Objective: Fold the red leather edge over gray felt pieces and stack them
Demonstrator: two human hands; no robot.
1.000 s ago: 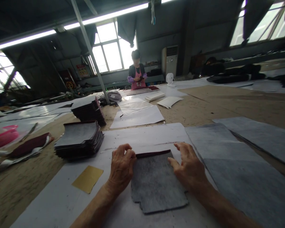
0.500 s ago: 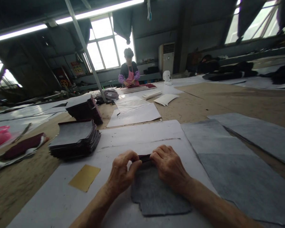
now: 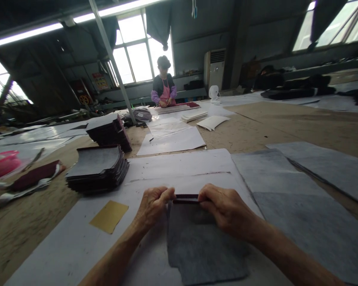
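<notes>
A grey fabric piece (image 3: 205, 242) with a dark maroon folded strip along its far edge lies over white paper (image 3: 181, 169). At the left end of that strip, my left hand (image 3: 155, 204) pinches the edge between thumb and fingers. My right hand (image 3: 223, 204) grips the strip's right end, its thumb below the fold. Between the two hands the narrow double edge shows. A tan square card (image 3: 109, 216) lies on the paper to the left of my left hand.
Behind the card is a stack of grey pieces (image 3: 97, 169), with another dark stack (image 3: 109, 131) beyond. Large grey sheets (image 3: 304, 214) lie at the right. A pink item (image 3: 4, 163) sits far left. A person (image 3: 164, 87) in a pink apron works across the table.
My hands have moved apart along the strip, the right one shifting right. More of the maroon fold shows between them, and the grey piece reaches lower in view.
</notes>
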